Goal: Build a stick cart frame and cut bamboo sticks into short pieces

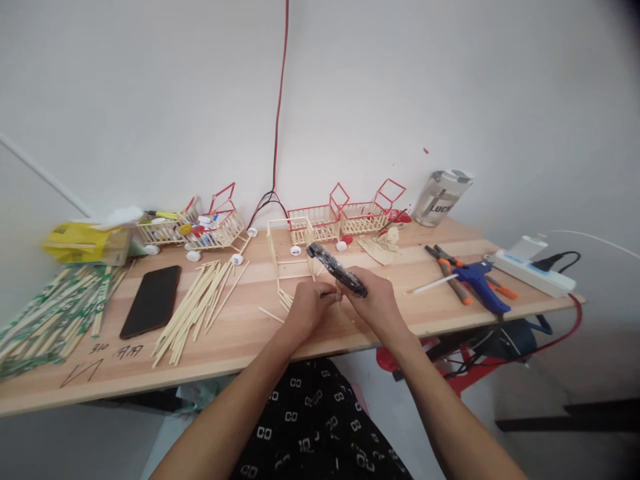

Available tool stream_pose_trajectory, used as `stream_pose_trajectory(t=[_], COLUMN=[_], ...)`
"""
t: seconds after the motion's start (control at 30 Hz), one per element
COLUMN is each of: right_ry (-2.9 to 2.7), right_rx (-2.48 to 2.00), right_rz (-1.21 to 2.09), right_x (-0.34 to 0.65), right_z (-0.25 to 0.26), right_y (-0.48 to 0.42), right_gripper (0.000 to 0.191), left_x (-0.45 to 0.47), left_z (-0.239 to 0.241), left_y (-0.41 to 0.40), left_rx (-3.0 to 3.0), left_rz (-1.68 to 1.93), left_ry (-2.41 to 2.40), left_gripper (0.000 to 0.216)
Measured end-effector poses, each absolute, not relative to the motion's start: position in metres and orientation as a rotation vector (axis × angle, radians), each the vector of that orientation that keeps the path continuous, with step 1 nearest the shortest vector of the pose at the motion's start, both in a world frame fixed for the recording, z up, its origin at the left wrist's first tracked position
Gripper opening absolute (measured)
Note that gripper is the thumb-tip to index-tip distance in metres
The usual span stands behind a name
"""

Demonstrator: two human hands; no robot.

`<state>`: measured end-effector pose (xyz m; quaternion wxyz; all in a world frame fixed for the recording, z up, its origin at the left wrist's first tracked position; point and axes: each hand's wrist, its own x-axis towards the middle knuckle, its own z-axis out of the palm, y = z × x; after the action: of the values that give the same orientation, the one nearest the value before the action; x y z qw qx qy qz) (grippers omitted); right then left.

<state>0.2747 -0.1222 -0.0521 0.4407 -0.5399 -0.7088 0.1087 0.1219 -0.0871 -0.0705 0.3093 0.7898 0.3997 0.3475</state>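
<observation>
My right hand is closed around a long black tool with a shiny, whitish-marked surface; its exact kind is unclear. The tool's far end points up and to the left. Close beside it, my left hand is pinched, its fingertips meeting those of the right hand over the table. Whatever small piece lies between these fingers is too hidden to name. Just behind the hands stands a pale stick frame. Several short sticks lie partly under my left hand.
Small stick shopping carts line the wall. Left are loose sticks, a phone and wrapped chopsticks. Right lie a blue glue gun, orange-handled pliers and a power strip. A can stands behind.
</observation>
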Motion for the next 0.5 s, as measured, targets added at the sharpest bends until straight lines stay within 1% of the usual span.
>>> stream_pose_trajectory(t=[0.17,0.5], right_ry=[-1.777,-1.692], right_rx=[-1.333,-1.397], right_rz=[0.228,0.278], right_x=[0.2745,0.2743], right_z=[-0.0538,-0.0530], right_y=[-0.1242,-0.1225], right_gripper=[0.009,0.011], left_x=[0.1230,0.1206], left_z=[-0.0706,-0.0671], left_y=[-0.0892,-0.0936], left_rx=[2.119,2.081], left_rz=[0.943,0.963], left_ry=[1.037,1.080], left_gripper=[0.020,0.017])
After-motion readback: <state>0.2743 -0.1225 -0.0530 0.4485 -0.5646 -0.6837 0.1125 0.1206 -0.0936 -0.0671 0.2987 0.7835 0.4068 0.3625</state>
